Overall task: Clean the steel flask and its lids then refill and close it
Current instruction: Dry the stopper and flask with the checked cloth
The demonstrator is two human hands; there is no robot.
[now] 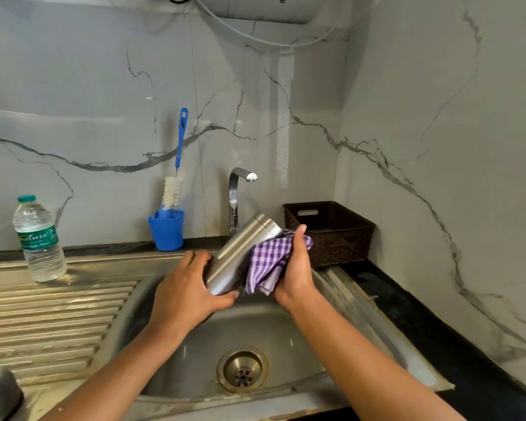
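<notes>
Steel flask (240, 253) gripped by left hand (189, 287); right hand (296, 268) presses cloth (268, 259).

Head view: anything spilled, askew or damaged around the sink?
Nothing stands out. The steel flask is tilted only because the left hand holds it while the right hand presses the checked cloth to it. Water bottle upright, capped.

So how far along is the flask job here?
Brushing looks over: the bottle brush stands in the blue cup. In hand: the left hand grips the tilted steel flask while the right hand presses a checked cloth to it. Left: refilling, likely from the capped water bottle, then closing.
</notes>
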